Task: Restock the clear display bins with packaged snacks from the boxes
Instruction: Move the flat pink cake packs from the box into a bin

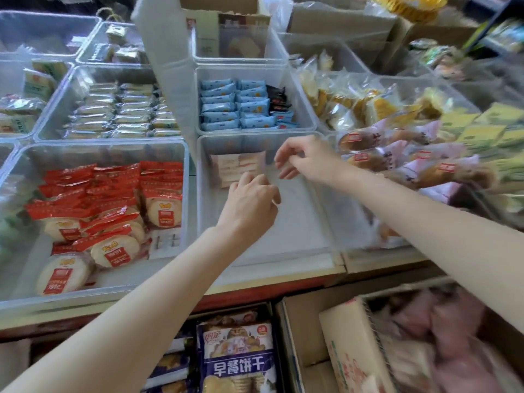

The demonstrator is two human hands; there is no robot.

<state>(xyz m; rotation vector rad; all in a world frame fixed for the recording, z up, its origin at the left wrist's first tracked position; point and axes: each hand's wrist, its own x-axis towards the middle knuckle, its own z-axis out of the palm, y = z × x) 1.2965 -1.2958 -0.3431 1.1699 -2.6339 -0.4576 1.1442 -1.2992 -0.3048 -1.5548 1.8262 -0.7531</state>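
Snack stack (pixel 237 165) at far end in middle bin (pixel 312 222); cardboard box (pixel 344 350) below shelf.

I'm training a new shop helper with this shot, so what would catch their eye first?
Probably the two bare arms meeting over the nearly empty clear bin at centre, left hand and right hand both at the small stack of pale packets at its far end. Next, the bright red packets in the bin to the left, and the neat blue packets in the bin just behind.
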